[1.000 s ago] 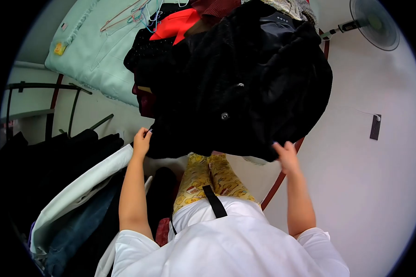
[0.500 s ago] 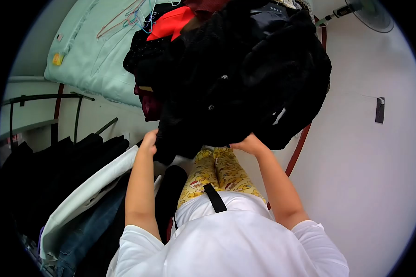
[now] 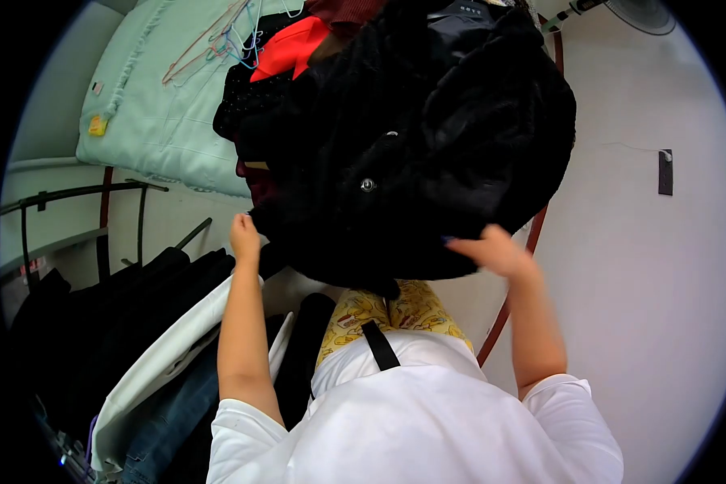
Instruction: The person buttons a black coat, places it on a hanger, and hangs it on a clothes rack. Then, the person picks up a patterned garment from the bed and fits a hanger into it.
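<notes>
A black fuzzy coat [image 3: 355, 230] with shiny round buttons lies spread over the bed edge, its lower hem hanging toward me. My left hand [image 3: 244, 238] is closed at the coat's left lower edge, pinching the fabric. On the other side, my right hand [image 3: 500, 252] is over the coat's lower right part, fingers stretched out and somewhat blurred, with dark nails against the fabric. Under and behind the coat are more clothes, among them a bright red garment [image 3: 290, 48] and a black dotted one [image 3: 246, 101].
Several wire hangers [image 3: 226, 36] lie on the pale green bedding [image 3: 161, 113]. At lower left, clothes including a white garment [image 3: 165, 347] and jeans [image 3: 173, 411] hang by a dark metal frame [image 3: 89, 192]. A fan [image 3: 641, 12] stands at upper right; a power strip [image 3: 665, 172] is on the floor.
My right hand has let go of the hem and moved right and up over the coat. My left hand has shifted slightly left and up with its edge, and the hem is spread wider.
</notes>
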Demonstrator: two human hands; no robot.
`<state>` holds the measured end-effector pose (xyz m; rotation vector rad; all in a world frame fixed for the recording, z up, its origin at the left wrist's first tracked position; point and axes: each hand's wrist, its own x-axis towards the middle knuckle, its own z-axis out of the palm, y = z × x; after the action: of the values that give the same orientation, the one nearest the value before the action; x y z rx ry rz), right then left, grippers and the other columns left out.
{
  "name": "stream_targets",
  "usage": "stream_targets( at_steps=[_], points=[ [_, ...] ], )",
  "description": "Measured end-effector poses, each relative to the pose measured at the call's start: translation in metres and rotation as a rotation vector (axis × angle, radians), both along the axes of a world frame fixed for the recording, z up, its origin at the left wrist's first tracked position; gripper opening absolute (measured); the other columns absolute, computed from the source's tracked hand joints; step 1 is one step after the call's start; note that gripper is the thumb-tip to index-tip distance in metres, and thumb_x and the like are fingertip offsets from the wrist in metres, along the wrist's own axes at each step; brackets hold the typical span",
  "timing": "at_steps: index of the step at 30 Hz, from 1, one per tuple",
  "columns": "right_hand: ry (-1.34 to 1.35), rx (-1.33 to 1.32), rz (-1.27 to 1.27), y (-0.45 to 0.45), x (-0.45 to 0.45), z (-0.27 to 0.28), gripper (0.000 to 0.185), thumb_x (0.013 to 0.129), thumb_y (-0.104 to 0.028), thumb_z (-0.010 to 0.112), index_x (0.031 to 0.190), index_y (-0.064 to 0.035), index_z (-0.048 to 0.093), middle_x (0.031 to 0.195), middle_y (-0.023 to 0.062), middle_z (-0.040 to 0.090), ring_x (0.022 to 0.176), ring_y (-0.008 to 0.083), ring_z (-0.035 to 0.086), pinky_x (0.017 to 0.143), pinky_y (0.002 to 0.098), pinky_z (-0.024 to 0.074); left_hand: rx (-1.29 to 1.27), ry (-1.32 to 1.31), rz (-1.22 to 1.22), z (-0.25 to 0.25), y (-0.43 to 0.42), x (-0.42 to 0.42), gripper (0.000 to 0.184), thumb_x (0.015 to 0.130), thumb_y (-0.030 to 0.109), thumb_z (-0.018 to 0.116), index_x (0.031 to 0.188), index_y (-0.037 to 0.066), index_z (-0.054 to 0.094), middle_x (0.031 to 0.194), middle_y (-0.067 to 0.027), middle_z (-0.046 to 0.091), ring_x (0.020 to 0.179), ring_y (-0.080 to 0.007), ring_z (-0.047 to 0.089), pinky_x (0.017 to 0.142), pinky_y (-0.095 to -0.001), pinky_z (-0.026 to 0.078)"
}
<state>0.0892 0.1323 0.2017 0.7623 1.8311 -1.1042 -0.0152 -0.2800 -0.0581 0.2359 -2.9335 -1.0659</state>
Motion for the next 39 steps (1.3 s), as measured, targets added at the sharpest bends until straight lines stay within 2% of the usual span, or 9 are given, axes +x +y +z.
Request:
stream_targets(
  at_steps=[4,8,12,15,17,20,26,30,39],
  points=[
    [0.622,-0.592,-0.828,0.056,0.03,-0.019,0.037,0.077,-0.014,0.062,0.108,0.0042,0.052,0.105,0.0143,0.059,0.091,0.0242,0.06,0.081,0.0299,0.0484,0.357,-0.093,0.09,-0.015,-0.02,-0.025,0.032,0.088,0.021,0.042,0.069,-0.003,0.05,0.06,-0.0122,0.05,0.057,-0.0198,0.048,0.057,-0.0361,0.038],
    [0.392,-0.735,-1.423,0.044,0.004,-0.102,0.031,0.084,-0.027,0.053,0.1,-0.0017,0.059,0.101,0.0109,0.061,0.092,0.0247,0.058,0.084,0.0355,0.0461,0.458,-0.327,0.383,-0.048,-0.008,-0.031,0.029,0.087,0.026,0.047,0.083,-0.002,0.053,0.077,-0.008,0.054,0.072,-0.0166,0.048,0.068,-0.0322,0.04],
    [0.265,-0.845,-1.519,-0.013,-0.024,-0.122,0.041,0.089,-0.034,0.044,0.108,0.0013,0.053,0.113,0.0149,0.054,0.102,0.0283,0.052,0.094,0.0379,0.0388,0.81,-0.782,0.546,0.001,0.062,0.027,0.091,0.069,0.068,0.051,0.131,0.006,0.029,0.123,-0.0133,0.039,0.109,-0.0303,0.04,0.097,-0.0498,0.024],
    [0.236,-0.886,-1.489,-0.046,-0.041,-0.12,0.039,0.09,-0.032,0.043,0.108,0.001,0.053,0.112,0.0137,0.055,0.103,0.0269,0.052,0.093,0.0365,0.0393,1.052,-0.982,0.22,0.013,0.118,0.093,0.091,0.072,0.059,0.057,0.136,0.008,0.017,0.14,-0.0151,0.02,0.127,-0.0297,0.025,0.1,-0.0522,0.019],
    [0.401,-0.863,-1.419,-0.056,-0.048,-0.119,0.036,0.091,-0.03,0.042,0.108,0.0006,0.052,0.11,0.0122,0.056,0.102,0.0251,0.052,0.092,0.0349,0.0405,0.84,-0.699,0.019,-0.014,0.147,0.135,0.066,0.075,0.027,0.066,0.128,0.009,0.033,0.124,-0.0109,0.042,0.112,-0.0234,0.042,0.092,-0.0373,0.034],
    [0.512,-0.827,-1.387,-0.048,-0.057,-0.127,0.033,0.091,-0.026,0.044,0.109,0.0005,0.05,0.11,0.0106,0.055,0.102,0.0231,0.052,0.091,0.0335,0.0411,0.337,-0.625,0.077,-0.052,0.133,0.134,0.04,0.076,0.013,0.06,0.113,0.005,0.046,0.102,-0.0073,0.053,0.091,-0.0197,0.051,0.078,-0.0298,0.041],
    [0.666,-0.343,-1.297,-0.006,-0.052,-0.138,0.031,0.091,-0.025,0.045,0.115,-0.0067,0.046,0.107,0.0064,0.055,0.098,0.0198,0.053,0.087,0.0311,0.0417,0.657,-0.393,0.213,-0.015,0.019,0.081,0.02,0.08,0.003,0.045,0.1,0.001,0.047,0.083,-0.0046,0.053,0.073,-0.0122,0.049,0.067,-0.0236,0.042],
    [0.87,0.122,-0.728,0.022,-0.033,-0.17,0.026,0.092,-0.026,0.042,0.099,-0.0019,0.05,0.089,0.0048,0.056,0.084,0.0148,0.051,0.077,0.0268,0.0405,0.642,-0.276,0.06,0.035,-0.011,0.04,0.02,0.081,0.002,0.042,0.1,-0.001,0.047,0.092,-0.0069,0.053,0.082,-0.0122,0.05,0.076,-0.0228,0.04],
    [1.05,0.487,0.279,-0.04,0.089,-0.213,0.065,0.073,-0.024,0.066,0.125,0.0017,0.037,0.118,0.0216,0.048,0.109,0.0359,0.046,0.094,0.0351,0.0357,0.586,-0.404,-0.016,0.065,0.021,0.04,0.042,0.068,0.006,0.068,0.104,0.002,0.047,0.093,-0.006,0.053,0.084,-0.0143,0.051,0.076,-0.0262,0.043]
  ],
)
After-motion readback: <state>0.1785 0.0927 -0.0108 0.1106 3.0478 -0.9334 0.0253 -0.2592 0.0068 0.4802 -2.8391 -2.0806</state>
